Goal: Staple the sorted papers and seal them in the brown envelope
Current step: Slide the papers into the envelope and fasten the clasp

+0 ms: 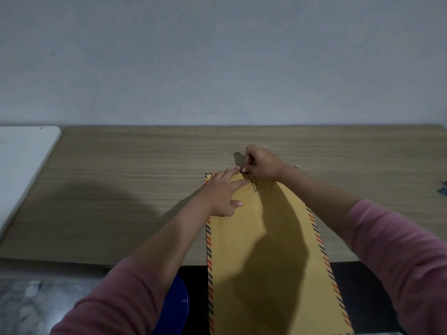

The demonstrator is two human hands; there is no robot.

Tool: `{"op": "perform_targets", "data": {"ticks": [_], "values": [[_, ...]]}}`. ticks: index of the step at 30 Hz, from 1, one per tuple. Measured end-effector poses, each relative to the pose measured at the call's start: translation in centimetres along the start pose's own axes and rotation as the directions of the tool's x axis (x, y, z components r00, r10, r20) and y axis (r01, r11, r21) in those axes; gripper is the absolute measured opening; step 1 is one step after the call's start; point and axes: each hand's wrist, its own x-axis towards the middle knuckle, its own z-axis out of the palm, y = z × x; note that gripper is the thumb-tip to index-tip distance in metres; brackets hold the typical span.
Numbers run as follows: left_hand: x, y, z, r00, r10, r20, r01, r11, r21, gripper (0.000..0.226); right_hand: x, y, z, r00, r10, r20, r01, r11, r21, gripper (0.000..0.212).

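- A wooden table [121, 189] carries the brown envelope [266, 250], which lies lengthwise with its near end hanging over the table's front edge.
- The left hand [223, 192] lies flat, fingers spread, near the envelope's far end, likely pinning it steady.
- The right hand [262, 165] is pinched shut at that far edge, apparently working a small metal clip [254, 185] there.
- No loose papers are visible; probably inside.

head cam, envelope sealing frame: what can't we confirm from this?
- Stapled papers: none visible, head view; if inside, the brown envelope hides them.
- Flap closure: right hand and left hand cover the top edge; only a small metal clip shows.
- Right hand's grip: fingertips curled, too small to tell.
- Envelope's near end: cut by the bottom edge.
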Motion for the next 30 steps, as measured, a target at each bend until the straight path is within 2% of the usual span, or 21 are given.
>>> {"op": "perform_targets", "data": {"ticks": [4, 8, 11, 22, 30], "values": [[0.2, 0.6, -0.7, 1.000, -0.001, 0.001, 0.001, 0.994, 0.106, 0.072, 0.4, 0.1, -0.5, 0.999, -0.013, 0.047, 0.014, 0.999, -0.030, 0.041], [0.6, 1.0, -1.2, 1.000, -0.015, 0.021, 0.012, 0.990, 0.138, 0.074, 0.5, 0.5, -1.1, 0.996, -0.025, 0.080, 0.032, 0.995, -0.094, 0.022], [0.6, 0.9, -1.1, 1.000, -0.005, 0.015, 0.002, 0.990, 0.138, 0.073, 0.3, 0.5, -0.8, 0.996, -0.046, 0.082, 0.058, 0.988, -0.146, 0.017], [0.6, 1.0, -1.1, 0.999, 0.002, 0.032, -0.008, 0.987, 0.161, 0.073, 0.3, 0.4, 0.3, 0.997, -0.067, 0.049, 0.075, 0.981, -0.178, 0.020], [-0.2, 0.7, -0.8, 0.999, 0.023, -0.027, -0.020, 0.995, 0.103, 0.069, 0.4, 0.5, 0.7, 0.992, -0.116, 0.045, 0.122, 0.976, -0.178, 0.019]]}}
